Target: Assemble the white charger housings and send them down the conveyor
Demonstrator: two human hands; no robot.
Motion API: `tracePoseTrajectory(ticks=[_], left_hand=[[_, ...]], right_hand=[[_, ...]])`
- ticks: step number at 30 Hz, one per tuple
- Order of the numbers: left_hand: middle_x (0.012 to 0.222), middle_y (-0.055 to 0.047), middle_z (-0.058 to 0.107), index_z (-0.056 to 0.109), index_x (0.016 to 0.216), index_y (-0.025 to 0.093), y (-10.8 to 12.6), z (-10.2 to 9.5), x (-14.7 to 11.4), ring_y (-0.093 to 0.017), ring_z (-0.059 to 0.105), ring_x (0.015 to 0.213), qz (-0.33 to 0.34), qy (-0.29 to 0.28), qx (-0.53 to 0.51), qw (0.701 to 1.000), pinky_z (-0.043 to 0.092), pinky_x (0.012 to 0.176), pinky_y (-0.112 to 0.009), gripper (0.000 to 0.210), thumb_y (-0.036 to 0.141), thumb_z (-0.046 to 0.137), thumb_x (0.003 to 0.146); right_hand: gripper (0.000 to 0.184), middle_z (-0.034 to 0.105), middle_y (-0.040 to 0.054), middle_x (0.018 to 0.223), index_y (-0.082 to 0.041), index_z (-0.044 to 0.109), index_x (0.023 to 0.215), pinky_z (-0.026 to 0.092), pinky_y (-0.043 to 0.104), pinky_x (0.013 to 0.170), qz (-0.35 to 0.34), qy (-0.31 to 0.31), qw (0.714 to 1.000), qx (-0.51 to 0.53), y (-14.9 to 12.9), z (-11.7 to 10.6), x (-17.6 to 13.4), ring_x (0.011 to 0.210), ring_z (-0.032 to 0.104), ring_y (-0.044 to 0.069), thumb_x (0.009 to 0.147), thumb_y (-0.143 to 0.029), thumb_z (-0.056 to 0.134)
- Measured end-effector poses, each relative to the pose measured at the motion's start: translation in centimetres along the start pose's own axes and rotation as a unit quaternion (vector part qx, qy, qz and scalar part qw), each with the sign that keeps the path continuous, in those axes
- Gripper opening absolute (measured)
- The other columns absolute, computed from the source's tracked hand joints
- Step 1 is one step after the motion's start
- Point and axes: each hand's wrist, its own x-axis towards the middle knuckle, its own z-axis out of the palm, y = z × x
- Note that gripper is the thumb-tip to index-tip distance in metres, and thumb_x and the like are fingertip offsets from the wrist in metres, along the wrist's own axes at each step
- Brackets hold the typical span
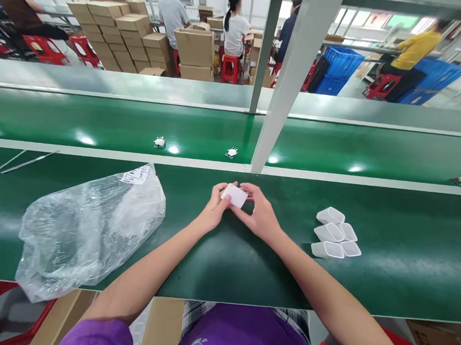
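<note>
One white piece (236, 195) is above the table (235, 267), my left hand (215, 209) pinching it between thumb and fingers, my right hand (260, 211) pinching its other side. Remotely, I judge this two-handed handling; the next move calls for a light, even hold.

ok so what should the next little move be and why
Perhaps turn the white piece slightly to check its other sides: the left hand grips it, the right hand has fingers at its edge, and one flat face fills most of the view.
</note>
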Motion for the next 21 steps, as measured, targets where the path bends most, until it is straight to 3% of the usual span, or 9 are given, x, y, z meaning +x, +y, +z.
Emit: tracePoseTrajectory(ticks=[3, 4, 6, 7, 10, 13, 15, 18, 21], left_hand=[[0.129, -0.014, 0.060, 0.039, 0.116, 0.023, -0.1, -0.8, 0.9, -0.023, 0.061, 0.112, 0.011, 0.133, 0.018, 0.991, 0.056, 0.087, -0.041, 0.047, 0.057, 0.052, 0.087], [0.124, -0.013, 0.061, 0.039, 0.116, 0.023, 0.0, -1.1, 1.2, -0.022, 0.062, 0.110, 0.018, 0.163, 0.032, 0.986, 0.057, 0.085, -0.039, 0.046, 0.056, 0.052, 0.087], [0.117, -0.011, 0.063, 0.040, 0.116, 0.022, 0.2, -1.6, 1.5, -0.020, 0.062, 0.104, 0.027, 0.192, 0.061, 0.979, 0.058, 0.080, -0.036, 0.044, 0.053, 0.051, 0.087], [0.114, -0.011, 0.063, 0.040, 0.116, 0.022, 0.3, -1.9, 1.6, -0.019, 0.062, 0.101, 0.031, 0.195, 0.071, 0.978, 0.059, 0.078, -0.035, 0.043, 0.052, 0.051, 0.087], [0.111, -0.010, 0.064, 0.040, 0.116, 0.021, 0.5, -2.2, 1.5, -0.018, 0.062, 0.097, 0.041, 0.189, 0.083, 0.978, 0.059, 0.074, -0.033, 0.040, 0.048, 0.051, 0.087], [0.108, -0.009, 0.065, 0.041, 0.115, 0.021, 0.5, -2.3, 1.3, -0.019, 0.062, 0.096, 0.047, 0.185, 0.087, 0.978, 0.059, 0.071, -0.032, 0.038, 0.045, 0.052, 0.087], [0.105, -0.008, 0.066, 0.043, 0.114, 0.021, 0.4, -2.4, 1.3, -0.019, 0.063, 0.094, 0.045, 0.181, 0.089, 0.978, 0.059, 0.069, -0.032, 0.037, 0.044, 0.053, 0.087], [0.100, -0.007, 0.067, 0.044, 0.113, 0.020, 0.3, -2.4, 1.4, -0.019, 0.064, 0.091, 0.040, 0.177, 0.087, 0.980, 0.058, 0.068, -0.032, 0.037, 0.042, 0.054, 0.086], [0.098, -0.006, 0.067, 0.045, 0.112, 0.021, 0.3, -2.3, 1.5, -0.019, 0.064, 0.091, 0.034, 0.174, 0.085, 0.980, 0.058, 0.070, -0.034, 0.037, 0.043, 0.056, 0.085]], right_hand=[[0.039, 0.061, 0.0126, 0.117, -0.019, 0.048, 0.123, 0.052, 0.039, 0.087, 0.012, -0.066, 0.985, -0.162, -0.3, -1.0, 5.0, 0.104, 0.061, 0.025, 0.085, -0.018, 0.058], [0.038, 0.060, 0.0148, 0.119, -0.015, 0.050, 0.123, 0.049, 0.039, 0.091, 0.015, -0.108, 0.963, -0.247, -0.4, -1.1, 7.0, 0.109, 0.058, 0.027, 0.085, -0.014, 0.055], [0.037, 0.057, 0.0190, 0.123, -0.011, 0.053, 0.124, 0.045, 0.039, 0.092, 0.042, -0.199, 0.889, -0.410, -0.5, -0.9, 10.9, 0.112, 0.057, 0.028, 0.087, -0.006, 0.047], [0.034, 0.057, 0.0211, 0.121, -0.009, 0.057, 0.119, 0.043, 0.039, 0.092, 0.053, -0.215, 0.874, -0.432, -0.3, -0.6, 12.6, 0.112, 0.057, 0.029, 0.087, -0.003, 0.047], [0.020, 0.060, 0.0184, 0.116, -0.008, 0.063, 0.109, 0.044, 0.039, 0.094, 0.077, -0.252, 0.850, -0.457, 0.7, 0.9, 16.3, 0.110, 0.059, 0.027, 0.092, -0.013, 0.053], [0.032, 0.061, 0.0096, 0.121, -0.015, 0.059, 0.118, 0.051, 0.044, 0.092, 0.101, -0.287, 0.831, -0.466, 1.9, 2.2, 18.1, 0.106, 0.061, 0.022, 0.094, -0.035, 0.060], [0.036, 0.060, 0.0100, 0.124, -0.016, 0.058, 0.122, 0.053, 0.046, 0.092, 0.101, -0.307, 0.826, -0.462, 2.2, 2.3, 18.4, 0.108, 0.061, 0.023, 0.093, -0.037, 0.061], [0.039, 0.057, 0.0150, 0.134, -0.016, 0.055, 0.130, 0.048, 0.040, 0.098, 0.063, -0.333, 0.836, -0.433, 1.5, 0.8, 17.5, 0.120, 0.056, 0.025, 0.093, -0.025, 0.060], [0.038, 0.058, 0.0060, 0.137, -0.025, 0.054, 0.134, 0.044, 0.028, 0.098, -0.009, -0.376, 0.858, -0.350, 0.5, -3.2, 15.2, 0.121, 0.056, 0.017, 0.096, -0.024, 0.053]])
